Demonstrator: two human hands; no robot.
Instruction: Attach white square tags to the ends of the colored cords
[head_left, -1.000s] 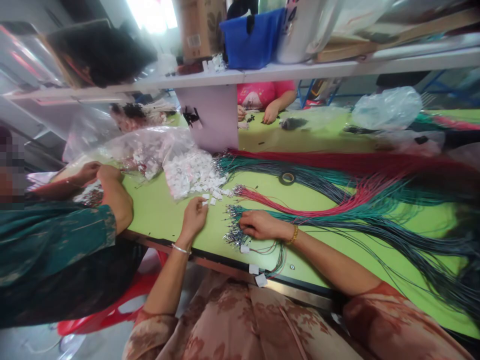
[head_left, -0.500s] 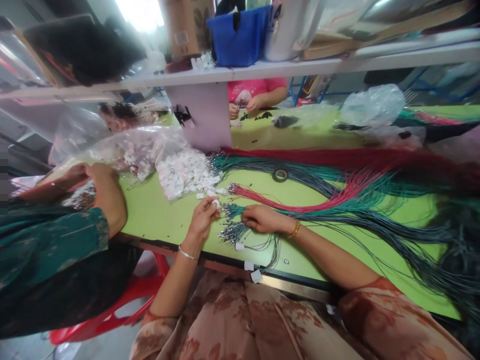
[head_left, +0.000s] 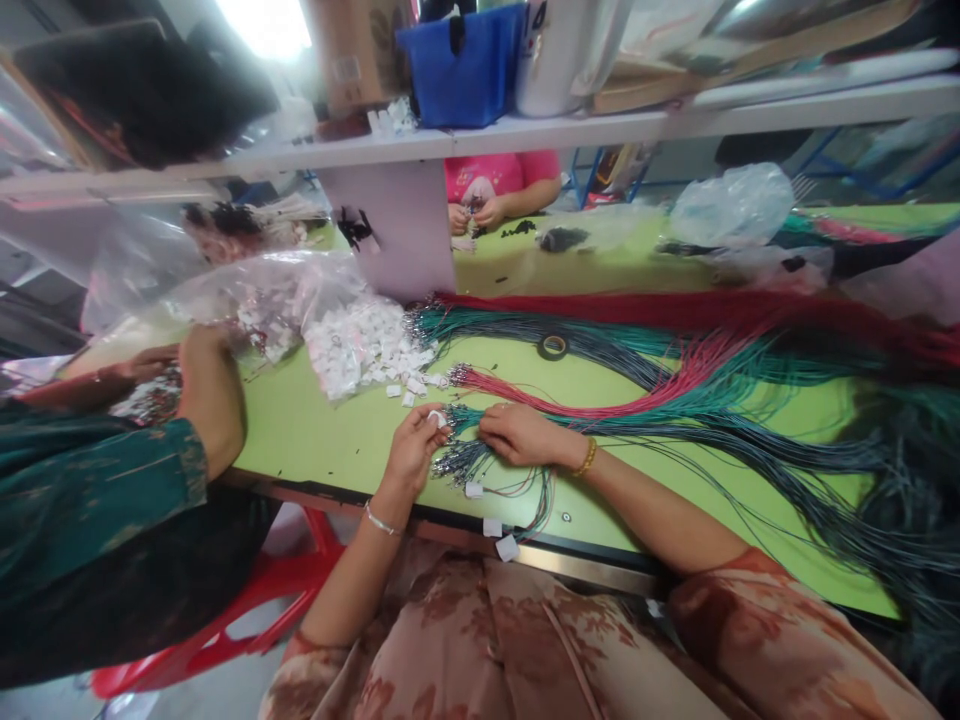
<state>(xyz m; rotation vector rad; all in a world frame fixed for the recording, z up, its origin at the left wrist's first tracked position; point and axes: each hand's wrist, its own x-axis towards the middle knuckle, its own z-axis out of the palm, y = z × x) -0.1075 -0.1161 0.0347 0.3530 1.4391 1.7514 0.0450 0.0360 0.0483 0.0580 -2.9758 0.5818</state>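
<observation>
Left hand [head_left: 411, 450] pinches a connector [head_left: 436, 419] beside the green wires [head_left: 466, 414] — right hand [head_left: 519, 434] at them, grip unclear; lining up likely needs fine, steady aim

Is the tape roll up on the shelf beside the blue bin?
No, the tape roll lies on the green tabletop, beyond the right hand.

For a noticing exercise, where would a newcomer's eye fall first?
Probably the long, thin red, green and dark wires sweeping across the green tabletop. Next, the bright blue plastic bin on the white shelf above, then the heap of small white plastic pieces left of the wires.
</observation>
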